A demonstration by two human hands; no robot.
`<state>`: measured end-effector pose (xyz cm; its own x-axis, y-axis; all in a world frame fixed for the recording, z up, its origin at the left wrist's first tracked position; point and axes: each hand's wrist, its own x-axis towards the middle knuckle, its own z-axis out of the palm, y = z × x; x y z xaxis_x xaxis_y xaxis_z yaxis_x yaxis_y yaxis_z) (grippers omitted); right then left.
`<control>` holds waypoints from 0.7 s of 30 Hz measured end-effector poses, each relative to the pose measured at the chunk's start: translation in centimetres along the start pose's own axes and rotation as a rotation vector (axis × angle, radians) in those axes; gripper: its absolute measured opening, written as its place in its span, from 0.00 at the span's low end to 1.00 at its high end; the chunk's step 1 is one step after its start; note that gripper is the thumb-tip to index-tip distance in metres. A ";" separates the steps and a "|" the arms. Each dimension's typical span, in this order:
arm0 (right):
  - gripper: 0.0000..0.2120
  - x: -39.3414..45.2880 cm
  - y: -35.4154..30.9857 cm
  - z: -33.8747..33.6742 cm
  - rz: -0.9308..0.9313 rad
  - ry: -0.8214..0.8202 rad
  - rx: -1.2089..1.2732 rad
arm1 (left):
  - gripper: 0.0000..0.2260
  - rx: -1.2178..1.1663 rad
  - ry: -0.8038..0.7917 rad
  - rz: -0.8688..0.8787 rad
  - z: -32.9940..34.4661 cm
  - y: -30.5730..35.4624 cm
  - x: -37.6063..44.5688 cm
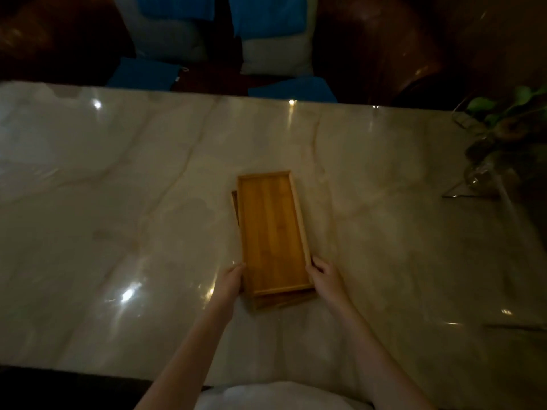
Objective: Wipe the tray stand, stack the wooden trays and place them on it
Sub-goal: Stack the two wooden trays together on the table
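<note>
A long wooden tray (pixel 270 232) lies on top of another wooden tray (pixel 268 303), whose edges stick out at the near end and the far left. The stack rests in the middle of a glossy marble table (pixel 118 202). My left hand (pixel 231 281) holds the near left edge of the stack. My right hand (pixel 324 276) grips the near right edge of the top tray. The scene is dim. No tray stand is visible.
A plant in a glass vase (pixel 500 149) stands at the table's right edge. Beyond the far edge are chairs with blue and grey cushions (pixel 272 39). The near table edge runs just below my forearms.
</note>
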<state>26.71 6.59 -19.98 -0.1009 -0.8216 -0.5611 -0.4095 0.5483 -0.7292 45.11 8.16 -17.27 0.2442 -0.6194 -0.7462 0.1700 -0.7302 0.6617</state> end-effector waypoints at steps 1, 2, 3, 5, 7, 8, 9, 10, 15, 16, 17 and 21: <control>0.15 0.0 0.1 0.5 0.004 0.005 0.004 | 0.12 0.013 -0.005 0.003 -0.3 0.4 0.2; 0.14 -0.3 0.0 0.9 0.002 0.013 0.008 | 0.11 0.025 -0.009 0.005 -0.6 0.8 0.6; 0.13 -0.4 -0.1 1.4 -0.003 0.025 0.012 | 0.11 0.036 -0.012 0.004 -0.9 1.2 0.9; 0.12 -0.7 -0.4 2.1 -0.012 0.043 0.016 | 0.11 0.049 -0.016 0.012 -1.4 2.1 1.4; 0.11 -1.0 -0.8 2.8 -0.020 0.054 0.020 | 0.12 0.063 -0.029 0.028 -2.0 2.7 1.9; 0.11 -1.3 -1.1 3.1 -0.018 0.060 0.019 | 0.13 0.097 -0.037 0.041 -2.3 3.0 2.2; 0.11 -1.5 -1.3 3.4 -0.025 0.068 0.017 | 0.14 0.137 -0.038 0.061 -2.7 3.1 2.5; 0.11 -1.8 -1.5 3.7 -0.041 0.080 0.009 | 0.15 0.178 -0.042 0.080 -3.2 3.2 2.9; 0.09 -2.1 -1.8 4.1 -0.077 0.126 -0.085 | 0.14 0.320 -0.067 0.225 -4.3 2.8 2.6; 0.09 -2.1 -1.8 4.1 -0.077 0.133 -0.097 | 0.14 0.353 -0.069 0.259 -4.4 2.4 2.5; 0.09 -2.0 -1.7 4.0 -0.082 0.137 -0.104 | 0.13 0.380 -0.067 0.281 -4.5 2.1 2.4; 0.10 -2.1 -1.8 3.7 -0.101 0.117 -0.141 | 0.14 0.421 -0.035 0.318 -4.5 1.4 2.3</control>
<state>31.02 7.89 -18.96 -0.1543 -0.8885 -0.4321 -0.5451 0.4413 -0.7128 50.20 6.99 -17.67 0.1881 -0.8331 -0.5201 -0.3072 -0.5529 0.7746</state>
